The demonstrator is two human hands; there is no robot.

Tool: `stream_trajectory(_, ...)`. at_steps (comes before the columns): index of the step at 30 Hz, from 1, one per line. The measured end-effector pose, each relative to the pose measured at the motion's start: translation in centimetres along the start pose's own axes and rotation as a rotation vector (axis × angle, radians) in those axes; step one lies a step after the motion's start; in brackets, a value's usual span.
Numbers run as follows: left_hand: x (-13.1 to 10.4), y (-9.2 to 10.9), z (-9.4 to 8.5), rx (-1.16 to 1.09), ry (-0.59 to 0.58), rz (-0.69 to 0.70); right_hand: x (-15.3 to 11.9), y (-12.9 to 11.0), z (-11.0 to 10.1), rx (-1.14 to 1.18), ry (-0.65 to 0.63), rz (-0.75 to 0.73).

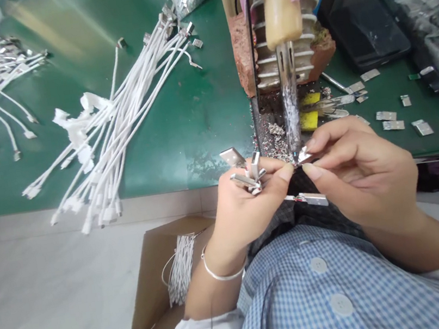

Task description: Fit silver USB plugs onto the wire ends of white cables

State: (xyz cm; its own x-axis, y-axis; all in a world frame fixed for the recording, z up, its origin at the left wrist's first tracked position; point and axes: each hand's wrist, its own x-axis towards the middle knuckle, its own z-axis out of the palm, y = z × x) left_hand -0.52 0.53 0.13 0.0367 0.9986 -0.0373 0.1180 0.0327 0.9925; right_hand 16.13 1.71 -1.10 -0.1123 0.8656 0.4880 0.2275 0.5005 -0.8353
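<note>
My left hand [239, 214] is closed round several white USB cables. Their metal USB plugs [232, 157] stick up between thumb and fingers, and another USB plug [313, 200] hangs below on a short wire end. Thumb and finger of my right hand [365, 173] pinch a small metal USB connector [304, 155]. It sits close to my left thumb, at the tip of a soldering iron [289, 93] that points down from its stand. Whether the tip touches the connector or a wire, I cannot tell.
White cable bundles [125, 118] lie on the green table [211, 110]. Solder crumbs [275, 134] lie under the iron, beside bricks [243, 53]. Loose metal plugs [393, 125] and a black phone [367, 24] are at right. Below stands a cardboard box [150, 307] with cables.
</note>
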Motion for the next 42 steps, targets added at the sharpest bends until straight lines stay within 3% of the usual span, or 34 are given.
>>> stream_trajectory(16, 0.01, 0.03, 0.01, -0.018, -0.026, 0.0, -0.05, -0.61, -0.03, 0.022, 0.006, 0.065)
stream_trajectory(29, -0.54, -0.26, 0.25, 0.017, 0.004, 0.043, -0.62, -0.09, -0.14, -0.08, -0.012, -0.026)
stream_trajectory(42, -0.1, -0.14, -0.14, 0.022, -0.049, 0.122, -0.21, -0.16, 0.08, -0.086, 0.014, -0.04)
